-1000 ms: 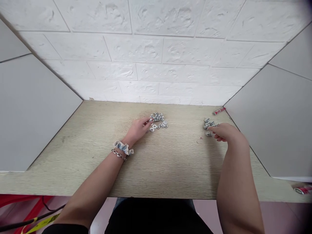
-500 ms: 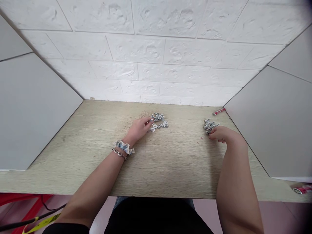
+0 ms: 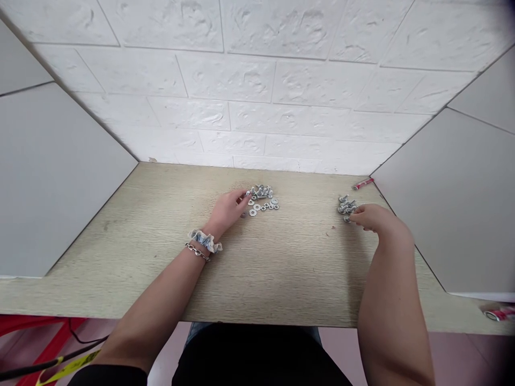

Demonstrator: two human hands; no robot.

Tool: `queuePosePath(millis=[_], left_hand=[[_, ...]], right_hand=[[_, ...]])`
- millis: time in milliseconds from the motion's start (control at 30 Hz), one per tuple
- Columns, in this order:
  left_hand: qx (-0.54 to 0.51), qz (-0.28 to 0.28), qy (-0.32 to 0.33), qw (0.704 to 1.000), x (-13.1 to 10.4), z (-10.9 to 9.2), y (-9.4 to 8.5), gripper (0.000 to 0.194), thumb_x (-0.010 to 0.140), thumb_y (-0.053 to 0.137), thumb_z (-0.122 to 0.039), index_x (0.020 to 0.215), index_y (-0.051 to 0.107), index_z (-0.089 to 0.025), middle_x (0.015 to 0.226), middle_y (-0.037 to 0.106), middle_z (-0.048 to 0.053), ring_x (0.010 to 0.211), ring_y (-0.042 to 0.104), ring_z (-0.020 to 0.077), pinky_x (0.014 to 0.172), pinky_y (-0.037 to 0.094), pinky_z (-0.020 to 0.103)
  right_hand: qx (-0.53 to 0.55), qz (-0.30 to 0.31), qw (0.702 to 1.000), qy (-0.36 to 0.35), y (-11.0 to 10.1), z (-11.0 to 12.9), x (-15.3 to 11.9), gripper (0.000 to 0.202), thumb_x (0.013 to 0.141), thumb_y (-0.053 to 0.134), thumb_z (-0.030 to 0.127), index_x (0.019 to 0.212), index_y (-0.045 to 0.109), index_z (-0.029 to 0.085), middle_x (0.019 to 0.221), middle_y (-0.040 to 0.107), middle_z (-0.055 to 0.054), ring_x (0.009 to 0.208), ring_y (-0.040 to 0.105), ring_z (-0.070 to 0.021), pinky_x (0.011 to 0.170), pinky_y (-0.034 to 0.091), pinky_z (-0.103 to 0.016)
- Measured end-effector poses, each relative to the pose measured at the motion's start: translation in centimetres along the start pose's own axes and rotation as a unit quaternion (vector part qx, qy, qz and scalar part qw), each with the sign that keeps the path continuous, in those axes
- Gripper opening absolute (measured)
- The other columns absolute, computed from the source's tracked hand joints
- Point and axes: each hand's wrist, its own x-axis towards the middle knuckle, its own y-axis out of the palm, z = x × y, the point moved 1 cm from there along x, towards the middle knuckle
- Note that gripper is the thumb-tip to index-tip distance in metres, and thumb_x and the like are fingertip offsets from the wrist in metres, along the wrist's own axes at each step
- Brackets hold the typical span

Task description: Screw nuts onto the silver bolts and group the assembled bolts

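My left hand (image 3: 228, 210) is closed in a pinch with a small silver bolt (image 3: 247, 193) at its fingertips. Just to its right lies a pile of bolts (image 3: 263, 191). In front of that pile are flat washers (image 3: 252, 213) and several small nuts (image 3: 264, 208), some partly behind my fingers. On the right, my right hand (image 3: 376, 219) pinches the near end of a second cluster of bolts (image 3: 346, 204), which appear to carry washers. A bolt (image 3: 347, 219) shows at its fingertips; the other fingers are curled under and partly hidden.
A wood-grain table (image 3: 277, 268) runs up to a white brick-patterned wall (image 3: 249, 115). Grey panels stand at left (image 3: 68, 182) and right (image 3: 454, 203). A red tube-like object (image 3: 362, 184) lies at the back right corner, and another red object (image 3: 499, 313) at the right front edge.
A silver bolt now shows between my left fingertips, beside the pile. My right hand has shifted slightly right, its fingertips still at the near end of the right cluster.
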Motion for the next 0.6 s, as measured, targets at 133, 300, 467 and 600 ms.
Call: queuePosePath(millis=[133,300,467,600], left_hand=[[-0.002,-0.048,-0.031,0.998,0.2,-0.1,-0.6,0.030,0.082,0.043,-0.038,0.080,0.062,-0.016,0.063,0.056,0.000,0.057,0.044,0.0101,0.057,0.033,0.022],[-0.039,-0.065,-0.080,0.994,0.2,-0.2,-1.2,0.032,0.080,0.044,-0.041,0.076,0.062,-0.015,0.059,0.054,0.000,0.055,0.044,0.0102,0.055,0.033,0.022],[-0.076,-0.061,-0.105,0.990,0.3,0.0,-1.2,0.033,0.078,0.046,-0.042,0.073,0.062,-0.014,0.059,0.054,0.000,0.056,0.044,0.0108,0.054,0.033,0.022],[-0.070,-0.058,-0.107,0.990,0.4,0.4,-1.1,0.034,0.078,0.046,-0.042,0.070,0.061,-0.013,0.056,0.053,0.000,0.054,0.044,0.0104,0.054,0.033,0.022]], right_hand=[[0.027,0.020,0.998,0.046,-1.2,0.5,-1.4,0.022,0.061,0.058,0.039,0.069,0.055,0.019,0.075,0.058,-0.006,0.067,0.053,-0.0194,0.054,0.036,-0.028],[0.097,-0.153,0.982,-0.060,-2.1,4.9,-3.7,0.031,0.073,0.049,0.045,0.060,0.047,0.017,0.064,0.054,-0.005,0.065,0.049,-0.0168,0.056,0.033,-0.027],[0.165,-0.136,0.929,-0.303,2.3,13.0,-6.6,0.025,0.082,0.042,0.038,0.077,0.055,0.017,0.074,0.057,-0.003,0.065,0.049,-0.0130,0.058,0.035,-0.024],[0.059,-0.127,0.851,-0.506,7.1,17.3,-9.0,0.024,0.084,0.042,0.028,0.100,0.058,0.020,0.102,0.054,-0.007,0.094,0.048,-0.0180,0.083,0.036,-0.032]])
